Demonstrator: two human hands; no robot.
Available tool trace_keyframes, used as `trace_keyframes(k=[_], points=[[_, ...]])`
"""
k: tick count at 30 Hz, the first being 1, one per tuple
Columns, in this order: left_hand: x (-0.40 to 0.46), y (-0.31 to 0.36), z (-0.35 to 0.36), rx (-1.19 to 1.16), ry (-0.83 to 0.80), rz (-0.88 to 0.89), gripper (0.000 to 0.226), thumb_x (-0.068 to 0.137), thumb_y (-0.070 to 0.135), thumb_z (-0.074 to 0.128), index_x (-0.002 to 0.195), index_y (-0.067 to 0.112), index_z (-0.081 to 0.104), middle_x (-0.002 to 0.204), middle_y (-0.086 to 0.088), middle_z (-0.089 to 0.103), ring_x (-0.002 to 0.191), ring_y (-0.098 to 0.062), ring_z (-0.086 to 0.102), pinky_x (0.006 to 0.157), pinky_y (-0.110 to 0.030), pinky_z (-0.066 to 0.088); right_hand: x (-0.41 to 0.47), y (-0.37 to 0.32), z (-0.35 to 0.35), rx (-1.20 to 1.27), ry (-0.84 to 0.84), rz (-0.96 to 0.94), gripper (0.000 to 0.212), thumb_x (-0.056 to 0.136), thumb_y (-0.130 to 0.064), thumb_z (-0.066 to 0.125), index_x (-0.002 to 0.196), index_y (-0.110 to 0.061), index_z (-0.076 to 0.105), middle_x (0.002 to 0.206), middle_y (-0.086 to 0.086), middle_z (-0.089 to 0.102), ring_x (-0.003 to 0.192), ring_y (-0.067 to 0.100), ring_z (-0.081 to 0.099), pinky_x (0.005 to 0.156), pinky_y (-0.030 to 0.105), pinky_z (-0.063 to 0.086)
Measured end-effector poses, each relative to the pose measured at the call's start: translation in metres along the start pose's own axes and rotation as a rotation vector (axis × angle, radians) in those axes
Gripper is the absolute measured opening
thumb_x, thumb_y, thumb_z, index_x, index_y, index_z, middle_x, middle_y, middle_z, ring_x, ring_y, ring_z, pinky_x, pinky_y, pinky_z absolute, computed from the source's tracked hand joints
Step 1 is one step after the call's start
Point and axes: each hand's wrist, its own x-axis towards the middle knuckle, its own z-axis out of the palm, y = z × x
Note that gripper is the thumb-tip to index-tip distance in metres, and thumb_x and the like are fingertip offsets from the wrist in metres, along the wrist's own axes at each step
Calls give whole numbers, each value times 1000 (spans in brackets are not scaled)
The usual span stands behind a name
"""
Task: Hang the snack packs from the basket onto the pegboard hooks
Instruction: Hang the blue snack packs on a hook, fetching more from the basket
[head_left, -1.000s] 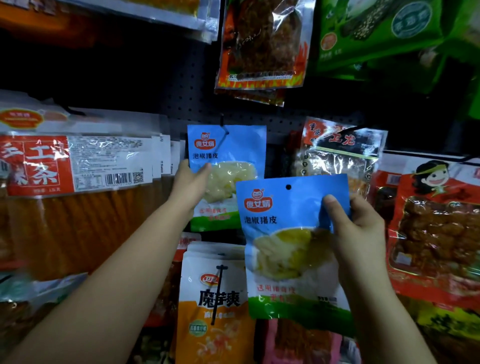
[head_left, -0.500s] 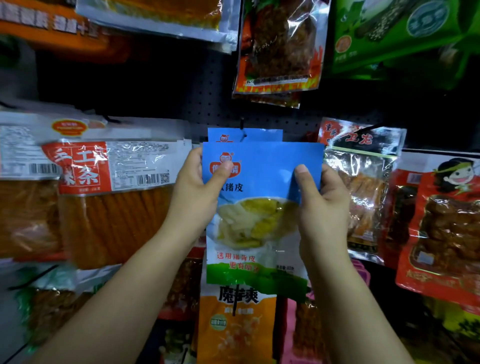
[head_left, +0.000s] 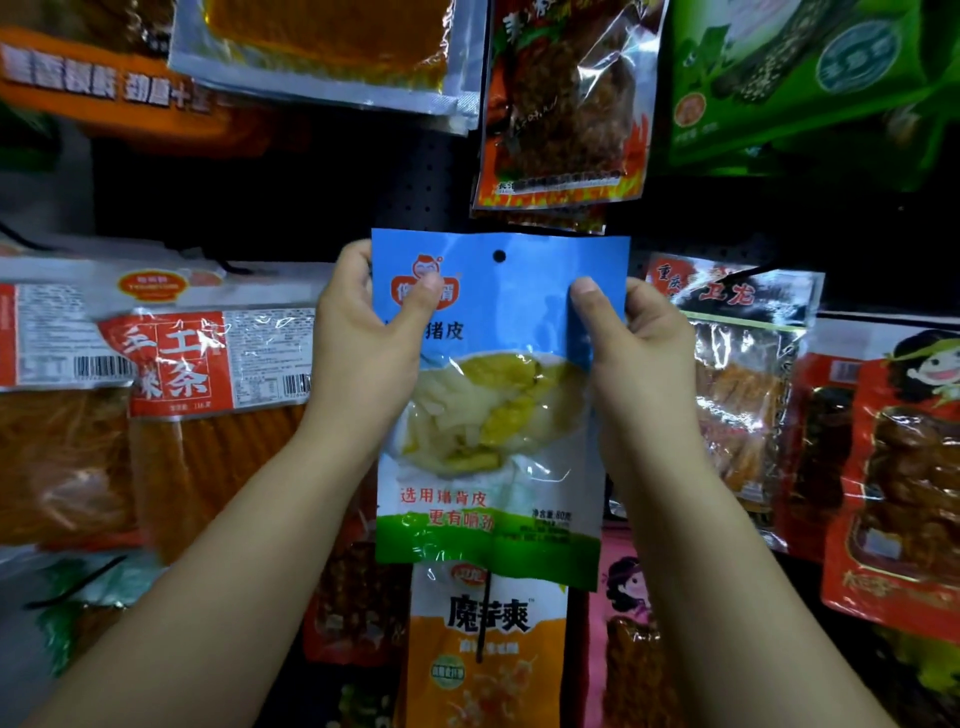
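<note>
A dark perforated pegboard (head_left: 431, 171) is carrying the goods. Hanging on it are a flame-printed red pack (head_left: 561, 104) at the top, green packs (head_left: 789, 78) in the upper right corner, orange strip packs with red labels (head_left: 208, 395) on the left, an orange-and-white pack (head_left: 488, 654) hanging from a black hook (head_left: 485, 618) below centre, and red cartoon-faced packs (head_left: 904, 478) on the right.
</note>
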Motion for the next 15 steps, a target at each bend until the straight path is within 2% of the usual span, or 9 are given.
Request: trace_keyframes(k=[3,6,10,12,15], points=[[-4,-5,0,10,8,-6,16,90,19,62,91,32,53,92,10,68,89,-9,68,77,-34,57,-3,5,-1,5,1,16,13,94,-21,57,83,-21,64,80,-5,70,74,7,64,67,27,52],[-8,-9,0,11,7,-36,15,90,18,62,93,31,54,96,7,69,92,-12,68,80,-37,57,-6,8,0,-15,1,27,10,93,-22,58,87,-18,64,80,-5,70,72,6,64,64,23,50],[-6,-7,-1,13,16,-18,16,91,18,61,93,31,54,96,7,68,92,-12,68,78,-34,57,-5,6,3,-10,9,32,10,94,-21,58,86,-20,63,84,-2,70,78,12,66,71,31,52],[-3,-7,-2,3,30,-19,15,90,19,62,92,31,54,97,5,69,90,-11,69,76,-32,58,-2,5,4,-16,10,14,11,94,-22,57,84,-20,63,82,-3,70,76,10,65,68,29,52],[1,-9,-2,21,37,-45,15,89,21,63,91,33,55,96,5,69,89,-13,69,77,-37,58,1,7,6,-28,17,5,13,93,-24,57,84,-17,63,77,-4,68,67,6,61,59,20,48]])
